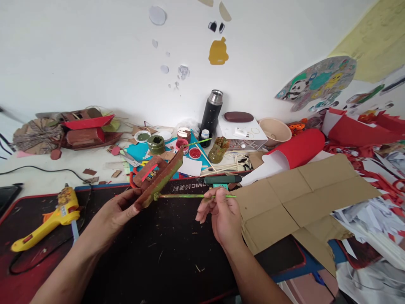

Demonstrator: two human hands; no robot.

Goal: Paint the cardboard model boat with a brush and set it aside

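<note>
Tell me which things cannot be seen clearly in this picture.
Head view only:
- Underside of cardboard model: hidden by left hand.
- Brush tip: too small, against the model.
- Mat lettering: upside down, partly covered.
- Glue gun nozzle: blurred.
- Paper scraps: cut by right edge.

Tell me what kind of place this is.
Likely a home craft desk. The left hand holds a cardboard model while the right hand paints it with a brush. A glue gun, paint jars and cardboard sheets lie around.
</note>
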